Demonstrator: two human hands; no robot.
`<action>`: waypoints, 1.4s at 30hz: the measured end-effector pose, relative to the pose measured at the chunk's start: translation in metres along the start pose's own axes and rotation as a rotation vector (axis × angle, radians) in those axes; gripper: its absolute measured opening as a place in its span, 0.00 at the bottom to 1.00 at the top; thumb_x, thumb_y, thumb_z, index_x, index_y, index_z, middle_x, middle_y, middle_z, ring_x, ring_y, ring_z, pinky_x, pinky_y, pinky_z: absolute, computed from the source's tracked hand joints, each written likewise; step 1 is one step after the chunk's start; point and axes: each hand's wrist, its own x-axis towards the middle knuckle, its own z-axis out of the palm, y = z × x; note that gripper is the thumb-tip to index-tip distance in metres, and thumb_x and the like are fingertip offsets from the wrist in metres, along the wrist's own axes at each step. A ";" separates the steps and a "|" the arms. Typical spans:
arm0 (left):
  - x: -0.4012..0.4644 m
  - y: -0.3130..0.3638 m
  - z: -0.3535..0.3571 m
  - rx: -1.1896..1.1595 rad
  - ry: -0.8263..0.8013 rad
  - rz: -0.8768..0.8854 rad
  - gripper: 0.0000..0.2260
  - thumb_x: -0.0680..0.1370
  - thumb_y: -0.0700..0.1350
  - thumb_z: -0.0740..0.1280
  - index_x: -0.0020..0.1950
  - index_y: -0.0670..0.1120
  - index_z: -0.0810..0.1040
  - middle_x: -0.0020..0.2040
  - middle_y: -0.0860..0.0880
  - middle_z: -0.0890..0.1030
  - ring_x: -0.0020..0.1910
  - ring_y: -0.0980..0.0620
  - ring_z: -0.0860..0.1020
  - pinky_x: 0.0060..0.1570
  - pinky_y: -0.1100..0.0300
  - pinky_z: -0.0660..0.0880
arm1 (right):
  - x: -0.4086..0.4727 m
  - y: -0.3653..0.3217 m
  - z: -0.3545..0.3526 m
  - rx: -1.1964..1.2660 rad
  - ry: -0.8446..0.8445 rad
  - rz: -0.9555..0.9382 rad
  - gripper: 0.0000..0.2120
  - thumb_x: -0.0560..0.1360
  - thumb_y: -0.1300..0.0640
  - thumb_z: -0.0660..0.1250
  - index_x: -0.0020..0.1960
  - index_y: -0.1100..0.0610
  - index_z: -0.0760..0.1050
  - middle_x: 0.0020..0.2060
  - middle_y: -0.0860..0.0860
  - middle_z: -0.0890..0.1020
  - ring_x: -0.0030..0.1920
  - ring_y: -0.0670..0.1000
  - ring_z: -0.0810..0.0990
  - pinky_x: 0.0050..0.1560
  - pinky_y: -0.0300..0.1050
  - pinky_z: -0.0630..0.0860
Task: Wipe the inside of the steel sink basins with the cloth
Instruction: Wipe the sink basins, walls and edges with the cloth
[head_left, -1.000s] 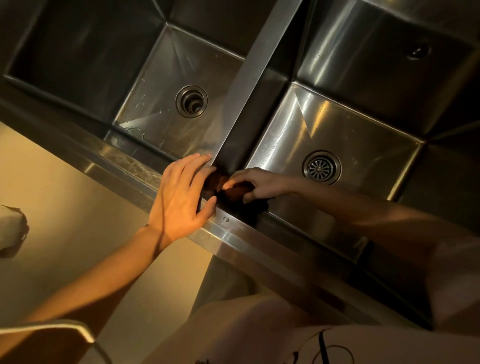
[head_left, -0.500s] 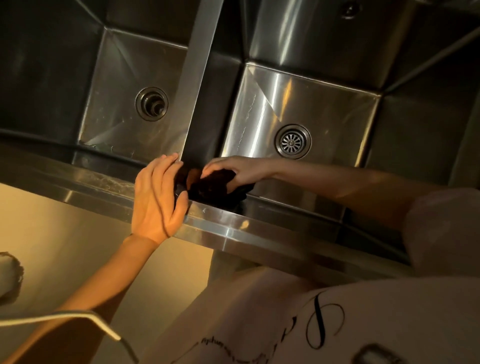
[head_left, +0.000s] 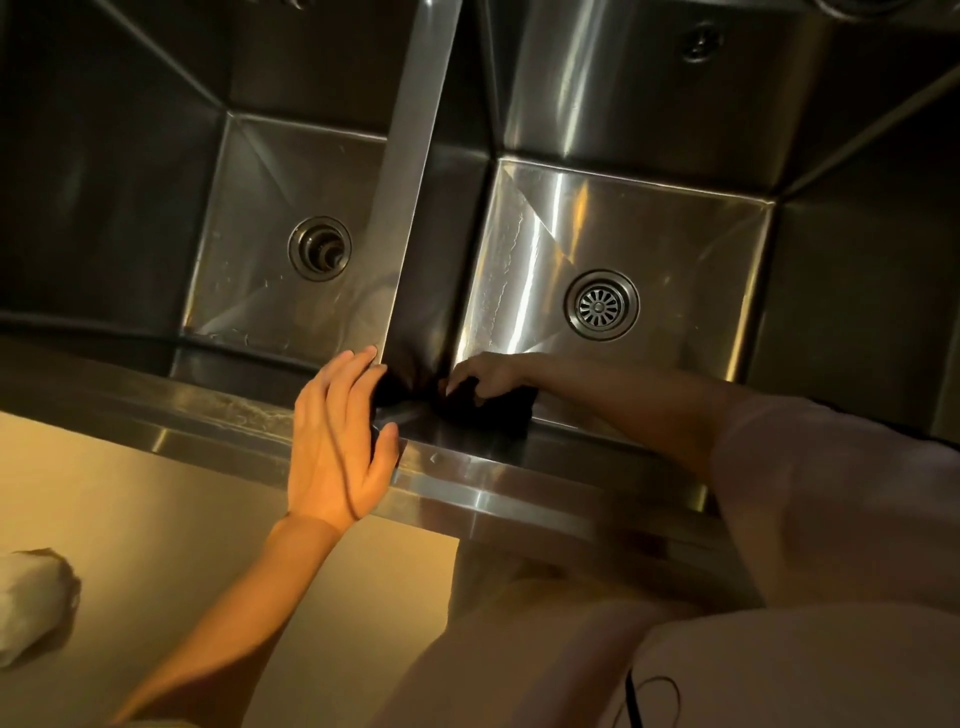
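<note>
While left hand (head_left: 337, 441) rests flat (fingers straight) on rim (head_left: 519, 493) — right hand (head_left: 488, 376) grips cloth (head_left: 498, 413).

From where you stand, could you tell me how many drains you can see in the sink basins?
2. One open drain sits in the floor of the left basin; one slotted strainer drain sits in the floor of the right basin. None looks hidden.
</note>
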 end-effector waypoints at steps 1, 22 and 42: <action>0.000 0.001 -0.001 -0.005 -0.006 -0.002 0.24 0.76 0.50 0.56 0.69 0.41 0.69 0.72 0.45 0.67 0.73 0.46 0.63 0.73 0.55 0.55 | -0.004 -0.005 -0.004 -0.002 -0.014 -0.013 0.27 0.70 0.68 0.67 0.68 0.55 0.72 0.68 0.54 0.71 0.68 0.55 0.69 0.68 0.46 0.67; 0.003 0.013 -0.013 -0.036 -0.030 -0.038 0.26 0.71 0.52 0.57 0.62 0.37 0.77 0.67 0.40 0.74 0.69 0.40 0.67 0.66 0.46 0.64 | -0.091 0.007 0.015 0.120 0.083 0.049 0.28 0.71 0.67 0.65 0.69 0.50 0.70 0.67 0.53 0.71 0.65 0.55 0.72 0.66 0.57 0.71; 0.001 0.016 -0.020 -0.046 -0.017 0.010 0.27 0.74 0.56 0.56 0.60 0.37 0.78 0.66 0.39 0.74 0.68 0.38 0.69 0.63 0.44 0.66 | -0.176 -0.012 -0.014 0.194 -0.027 -0.349 0.25 0.71 0.54 0.66 0.66 0.38 0.70 0.65 0.37 0.71 0.67 0.44 0.70 0.67 0.51 0.68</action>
